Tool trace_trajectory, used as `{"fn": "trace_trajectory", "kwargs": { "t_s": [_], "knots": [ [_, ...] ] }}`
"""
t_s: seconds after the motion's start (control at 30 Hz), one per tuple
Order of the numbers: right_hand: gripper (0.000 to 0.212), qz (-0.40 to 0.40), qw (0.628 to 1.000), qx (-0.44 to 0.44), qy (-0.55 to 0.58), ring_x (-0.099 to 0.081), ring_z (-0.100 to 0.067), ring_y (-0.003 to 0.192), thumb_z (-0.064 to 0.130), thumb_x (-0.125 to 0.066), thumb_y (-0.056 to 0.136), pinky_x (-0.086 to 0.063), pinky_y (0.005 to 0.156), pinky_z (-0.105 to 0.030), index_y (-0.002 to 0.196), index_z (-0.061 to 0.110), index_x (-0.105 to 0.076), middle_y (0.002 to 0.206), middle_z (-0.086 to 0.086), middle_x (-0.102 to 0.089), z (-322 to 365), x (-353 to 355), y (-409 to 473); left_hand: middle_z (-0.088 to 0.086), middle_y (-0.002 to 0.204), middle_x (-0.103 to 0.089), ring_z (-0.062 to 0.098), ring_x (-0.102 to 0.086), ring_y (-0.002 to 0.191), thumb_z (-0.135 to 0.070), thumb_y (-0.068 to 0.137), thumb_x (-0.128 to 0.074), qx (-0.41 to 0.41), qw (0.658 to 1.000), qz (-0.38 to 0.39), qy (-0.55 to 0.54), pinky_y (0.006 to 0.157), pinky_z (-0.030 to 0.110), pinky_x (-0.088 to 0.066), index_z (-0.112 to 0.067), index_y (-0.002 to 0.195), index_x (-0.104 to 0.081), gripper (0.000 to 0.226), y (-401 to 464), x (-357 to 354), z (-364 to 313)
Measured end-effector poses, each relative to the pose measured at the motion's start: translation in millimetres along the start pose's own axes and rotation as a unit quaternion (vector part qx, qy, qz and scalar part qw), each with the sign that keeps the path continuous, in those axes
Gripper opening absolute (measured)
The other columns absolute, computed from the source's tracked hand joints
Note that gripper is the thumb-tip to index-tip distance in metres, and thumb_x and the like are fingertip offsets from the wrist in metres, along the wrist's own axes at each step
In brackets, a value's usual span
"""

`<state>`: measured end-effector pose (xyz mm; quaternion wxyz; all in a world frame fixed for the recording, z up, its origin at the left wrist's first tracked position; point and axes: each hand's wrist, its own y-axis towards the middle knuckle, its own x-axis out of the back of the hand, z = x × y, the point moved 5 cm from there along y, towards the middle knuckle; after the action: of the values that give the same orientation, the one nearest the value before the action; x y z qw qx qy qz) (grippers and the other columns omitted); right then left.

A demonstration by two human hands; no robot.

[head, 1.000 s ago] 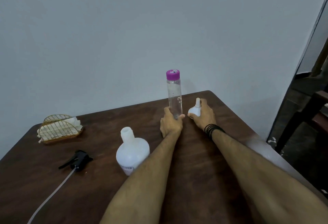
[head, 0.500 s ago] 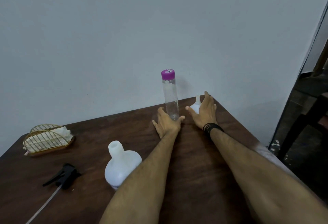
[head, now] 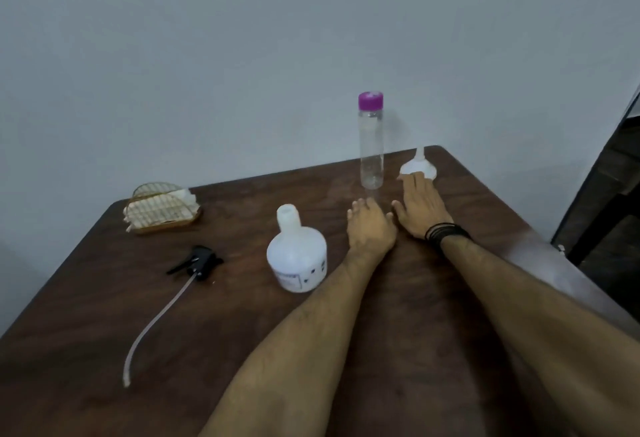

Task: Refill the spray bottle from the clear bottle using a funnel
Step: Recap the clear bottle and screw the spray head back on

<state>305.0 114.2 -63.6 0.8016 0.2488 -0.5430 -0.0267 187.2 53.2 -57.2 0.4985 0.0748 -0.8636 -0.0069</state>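
A tall clear bottle (head: pixel 371 146) with a purple cap stands upright near the table's far edge. To its right a small white funnel (head: pixel 418 166) lies mouth down, spout up. My right hand (head: pixel 420 206) lies flat on the table, fingertips at the funnel's near rim. My left hand (head: pixel 370 227) rests palm down just in front of the clear bottle, apart from it and holding nothing. The white spray bottle (head: pixel 297 256) stands uncapped to the left of my left forearm. Its black trigger head (head: pixel 199 262) with a long tube lies further left.
A wire basket (head: pixel 162 211) with white napkins sits at the table's (head: pixel 415 315) far left. The wall runs just behind the table. The table's right edge drops off beside dark furniture (head: pixel 609 201).
My left hand let go of the clear bottle and drew back toward me. My right hand released the funnel and now lies flat in front of it.
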Motion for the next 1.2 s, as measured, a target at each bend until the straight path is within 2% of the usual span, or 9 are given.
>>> {"fn": "trace_trajectory", "kwargs": {
  "t_s": [0.17,0.27,0.37,0.5,0.63,0.73,0.83,1.03,1.2],
  "knots": [
    [0.036,0.009,0.989,-0.013,0.146,-0.058,-0.016,0.1,0.026,-0.06,0.089,-0.051,0.08,-0.035,0.122,0.023,-0.047,0.12,0.001,-0.051,33.0,9.7,-21.2,0.016,0.118,-0.065,0.034,-0.064,0.108,-0.016,0.094,-0.057,-0.049,0.997,0.004,-0.054,0.091,0.046,-0.056,-0.008,0.122,-0.058,0.029,-18.9,62.1,-29.6],
    [0.022,-0.047,0.974,-0.02,0.223,-0.062,-0.011,0.092,0.029,-0.054,0.092,-0.051,0.074,-0.027,0.113,0.023,-0.053,0.108,0.006,-0.059,66.8,9.9,-29.0,0.007,0.106,-0.069,0.026,-0.067,0.096,-0.019,0.095,-0.054,-0.1,0.987,-0.094,-0.077,0.084,0.046,-0.057,-0.014,0.112,-0.061,0.019,-32.8,109.8,-34.7],
    [0.024,-0.04,0.934,-0.036,0.353,-0.062,-0.014,0.098,0.03,-0.054,0.099,-0.052,0.082,-0.032,0.121,0.022,-0.052,0.112,0.002,-0.063,100.6,1.8,-39.1,0.0,0.087,-0.069,0.018,-0.066,0.082,-0.024,0.096,-0.056,-0.127,0.954,-0.262,-0.076,0.072,0.038,-0.056,-0.018,0.105,-0.06,0.012,-48.7,157.8,-13.3],
    [0.043,-0.018,0.897,-0.036,0.44,-0.062,-0.011,0.097,0.056,-0.041,0.099,-0.052,0.094,-0.041,0.116,0.022,-0.059,0.107,0.005,-0.067,145.1,-2.5,-52.9,-0.005,0.076,-0.061,0.013,-0.062,0.074,-0.03,0.098,-0.055,-0.073,0.914,-0.38,-0.125,0.065,0.029,-0.049,-0.02,0.108,-0.058,0.015,-70.0,206.2,43.6],
    [0.058,0.053,0.857,0.01,0.513,-0.064,-0.015,0.109,0.07,-0.037,0.091,-0.051,0.099,-0.045,0.121,0.027,-0.058,0.115,0.004,-0.067,179.2,-11.4,-61.8,-0.006,0.071,-0.062,0.007,-0.06,0.064,-0.024,0.095,-0.059,0.014,0.916,-0.316,-0.246,0.062,0.024,-0.047,-0.017,0.094,-0.065,0.009,-71.9,217.2,79.6],
    [0.062,0.072,0.815,0.092,0.568,-0.061,-0.019,0.116,0.069,-0.045,0.09,-0.048,0.1,-0.036,0.129,0.021,-0.055,0.118,0.003,-0.065,211.8,-9.6,-72.5,-0.006,0.071,-0.063,0.008,-0.061,0.066,-0.023,0.094,-0.06,0.025,0.932,-0.253,-0.257,0.064,0.023,-0.049,-0.013,0.091,-0.067,0.013,-68.2,214.3,75.4],
    [0.055,0.077,0.833,0.099,0.538,-0.062,-0.009,0.11,0.064,-0.057,0.083,-0.049,0.093,-0.026,0.122,0.025,-0.059,0.114,0.007,-0.066,223.0,-7.5,-81.8,-0.007,0.072,-0.062,0.014,-0.064,0.079,-0.023,0.092,-0.063,0.025,0.94,-0.207,-0.27,0.075,0.026,-0.053,-0.013,0.088,-0.069,0.012,-65.3,213.3,68.0],
    [0.055,0.049,0.882,0.076,0.463,-0.064,-0.01,0.095,0.063,-0.069,0.075,-0.057,0.082,-0.038,0.106,0.018,-0.067,0.101,0.004,-0.066,217.1,-14.1,-83.4,-0.003,0.08,-0.068,0.008,-0.063,0.073,-0.023,0.092,-0.069,0.02,0.935,-0.196,-0.295,0.062,0.015,-0.045,-0.015,0.087,-0.069,0.009,-69.1,227.6,77.6],
    [0.052,0.036,0.891,0.057,0.449,-0.062,-0.007,0.09,0.061,-0.068,0.072,-0.051,0.076,-0.025,0.099,0.017,-0.065,0.096,0.004,-0.063,216.0,-11.5,-83.8,-0.005,0.08,-0.067,0.008,-0.063,0.077,-0.028,0.089,-0.069,0.062,0.948,-0.212,-0.231,0.073,0.025,-0.052,-0.019,0.084,-0.069,0.011,-78.2,227.5,119.9]
  ]
}}
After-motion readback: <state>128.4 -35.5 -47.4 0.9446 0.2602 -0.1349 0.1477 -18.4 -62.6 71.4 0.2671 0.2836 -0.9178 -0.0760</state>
